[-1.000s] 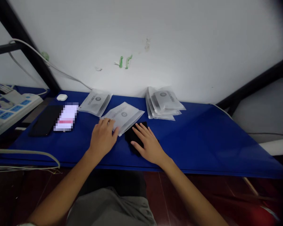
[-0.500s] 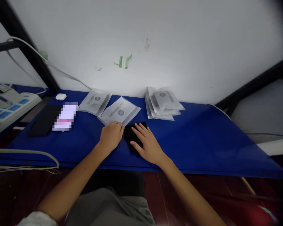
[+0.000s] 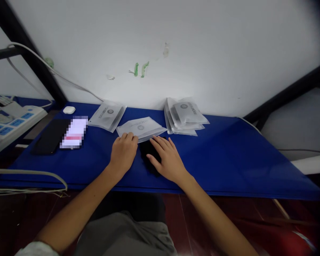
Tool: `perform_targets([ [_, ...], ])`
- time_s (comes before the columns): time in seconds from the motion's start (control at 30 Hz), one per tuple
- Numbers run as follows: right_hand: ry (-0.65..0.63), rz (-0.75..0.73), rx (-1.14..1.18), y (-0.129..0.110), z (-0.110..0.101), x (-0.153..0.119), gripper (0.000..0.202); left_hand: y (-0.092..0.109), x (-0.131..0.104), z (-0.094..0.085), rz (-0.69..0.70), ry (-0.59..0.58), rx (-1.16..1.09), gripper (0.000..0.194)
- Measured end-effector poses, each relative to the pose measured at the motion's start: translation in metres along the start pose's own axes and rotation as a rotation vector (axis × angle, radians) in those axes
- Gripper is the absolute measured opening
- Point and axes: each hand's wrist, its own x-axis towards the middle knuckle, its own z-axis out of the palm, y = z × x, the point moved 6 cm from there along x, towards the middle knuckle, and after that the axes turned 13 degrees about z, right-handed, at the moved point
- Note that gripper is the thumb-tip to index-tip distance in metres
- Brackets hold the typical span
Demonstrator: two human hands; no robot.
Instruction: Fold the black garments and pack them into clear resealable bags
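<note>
A frosted zip bag (image 3: 142, 128) with a round logo lies on the blue table in front of my hands, its near edge slightly lifted. My left hand (image 3: 124, 153) is closed with curled fingers on the bag's near left edge. Under my right hand (image 3: 167, 158) lies a folded black cloth (image 3: 148, 151), partly covered by the palm and thumb. The fingers of that hand are stretched out, and their tips reach the bag's near right edge. What the left fingertips pinch is partly hidden.
Behind on the right sits a pile of filled frosted bags (image 3: 185, 115); another bag (image 3: 108, 115) lies back left. Two phones (image 3: 49, 137), a white earbud case (image 3: 69, 110) and a power strip (image 3: 14, 126) are further left. A white wall (image 3: 216, 64) bounds the table's far side.
The zip bag has turned and shifted right, its near edge now facing the black cloth. My left hand has moved slightly left; my right hand stays on the cloth.
</note>
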Motion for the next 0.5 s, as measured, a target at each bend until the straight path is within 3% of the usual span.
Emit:
perform_targets([
  [0.17, 0.076, -0.093, -0.112, -0.017, -0.002, 0.015, 0.034, 0.002, -0.002, -0.007, 0.059, 0.104, 0.003, 0.024],
  [0.3, 0.077, -0.075, -0.245, -0.023, 0.001, 0.026, 0.028, 0.002, -0.003, -0.012, 0.085, 0.196, 0.014, 0.027],
  [0.5, 0.060, -0.075, -0.266, -0.029, 0.006, 0.029, 0.024, -0.005, 0.002, -0.010, 0.048, 0.143, -0.019, 0.023],
])
